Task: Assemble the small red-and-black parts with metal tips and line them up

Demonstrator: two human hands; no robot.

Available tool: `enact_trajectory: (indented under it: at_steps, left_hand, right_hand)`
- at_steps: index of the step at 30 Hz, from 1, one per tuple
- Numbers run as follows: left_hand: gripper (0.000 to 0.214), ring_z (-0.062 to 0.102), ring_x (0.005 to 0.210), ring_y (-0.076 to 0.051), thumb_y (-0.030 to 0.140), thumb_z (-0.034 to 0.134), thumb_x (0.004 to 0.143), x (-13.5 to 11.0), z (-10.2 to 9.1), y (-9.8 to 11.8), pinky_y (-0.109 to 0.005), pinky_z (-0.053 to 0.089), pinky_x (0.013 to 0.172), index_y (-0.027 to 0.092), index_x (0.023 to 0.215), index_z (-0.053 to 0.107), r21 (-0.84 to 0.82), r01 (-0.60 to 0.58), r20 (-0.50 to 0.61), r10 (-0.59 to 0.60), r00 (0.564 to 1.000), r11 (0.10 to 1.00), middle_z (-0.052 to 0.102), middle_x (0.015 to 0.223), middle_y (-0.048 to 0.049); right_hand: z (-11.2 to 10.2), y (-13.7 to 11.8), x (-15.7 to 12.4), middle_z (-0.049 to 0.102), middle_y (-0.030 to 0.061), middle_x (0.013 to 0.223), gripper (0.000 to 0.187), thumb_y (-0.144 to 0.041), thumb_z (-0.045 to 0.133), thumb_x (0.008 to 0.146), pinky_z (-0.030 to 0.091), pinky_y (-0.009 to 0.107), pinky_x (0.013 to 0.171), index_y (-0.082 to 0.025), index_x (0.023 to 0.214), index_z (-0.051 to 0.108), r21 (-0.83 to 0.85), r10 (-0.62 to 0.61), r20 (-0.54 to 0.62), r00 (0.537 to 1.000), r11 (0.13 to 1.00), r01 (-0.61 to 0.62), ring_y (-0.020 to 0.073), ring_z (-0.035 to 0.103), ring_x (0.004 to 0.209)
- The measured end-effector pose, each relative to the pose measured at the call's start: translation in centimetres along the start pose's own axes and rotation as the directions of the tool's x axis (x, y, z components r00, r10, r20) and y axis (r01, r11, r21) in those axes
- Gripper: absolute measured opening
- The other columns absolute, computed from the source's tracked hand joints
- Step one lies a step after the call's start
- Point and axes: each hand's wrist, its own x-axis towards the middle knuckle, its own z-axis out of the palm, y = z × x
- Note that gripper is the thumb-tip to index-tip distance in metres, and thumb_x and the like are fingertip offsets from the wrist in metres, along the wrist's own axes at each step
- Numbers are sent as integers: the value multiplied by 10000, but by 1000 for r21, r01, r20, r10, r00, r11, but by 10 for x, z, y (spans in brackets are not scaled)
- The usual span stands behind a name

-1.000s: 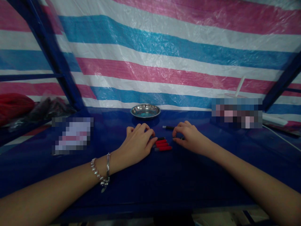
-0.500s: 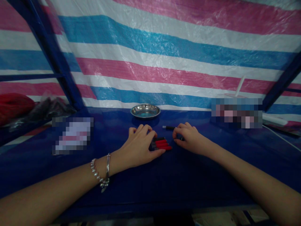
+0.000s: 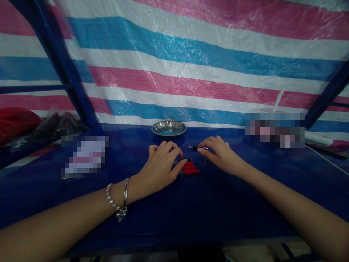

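Several pens lie side by side in the middle of the blue table (image 3: 207,214). The nearer ones are red pens (image 3: 192,171); at the far side of the row is a black pen (image 3: 188,160). My left hand (image 3: 163,165) is closed there, thumb and forefinger pinching at the black pen, its palm hiding the left ends. To the right, my right hand (image 3: 219,154) has thumb and fingers closed on another black pen with a clear end (image 3: 193,147). Below those fingers sits a tiny dark item (image 3: 204,162), too small to name.
A shallow steel dish (image 3: 169,128) stands at the back by the striped tarp (image 3: 174,83). On the left lies a blurred-out flat item (image 3: 85,156); on the right, a blurred-out object (image 3: 275,131) with a white cable (image 3: 327,158).
My left thumb has moved up from beside the red pens to the black pen. My right hand has shifted slightly up and left, its thumb now at the separate black pen.
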Motion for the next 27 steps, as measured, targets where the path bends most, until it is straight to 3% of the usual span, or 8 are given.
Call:
enact_trajectory:
  at_steps: [9,14,19,23,27]
  left_hand:
    - [141,447,886,-195,277,422,846,-1,1,-1,-349,261,719,187,841,530,2,-2,-17,2,1000,1000,526,943,-20]
    - [137,447,882,-192,273,415,848,-1,0,-1,-350,263,725,185,848,519,4,1,-7,-1,1000,1000,522,941,-18]
    - [134,445,881,-195,270,407,852,-1,1,-1,-348,264,723,183,873,507,7,8,-14,-8,1000,1000,528,941,-21]
    - [132,443,883,-194,263,401,854,-1,0,-1,-344,264,722,182,880,502,1,8,-17,-8,1000,1000,529,940,-19]
    - [136,443,876,-191,261,395,856,-1,0,-1,-342,261,725,183,871,505,-5,10,-24,-10,1000,1000,530,935,-17]
  right_hand:
    - [3,5,2,537,62,1148,377,-415,289,865,317,449,832,-223,1094,520,71,-6,73,997,997,1,234,433,1047]
    - [4,4,1,568,66,1091,376,-416,279,869,319,445,830,-222,1048,547,53,-2,89,996,999,-2,233,448,1031]
    - [4,6,4,600,60,1015,358,-395,281,873,337,414,812,-221,968,580,55,-14,35,999,998,12,220,478,954]
    - [7,15,8,599,61,1033,362,-371,265,879,370,397,788,-215,1001,568,89,9,4,1000,996,-9,215,495,940]
    - [12,22,9,607,70,1024,380,-382,250,880,387,401,775,-220,1037,556,94,16,50,999,995,-21,223,509,951]
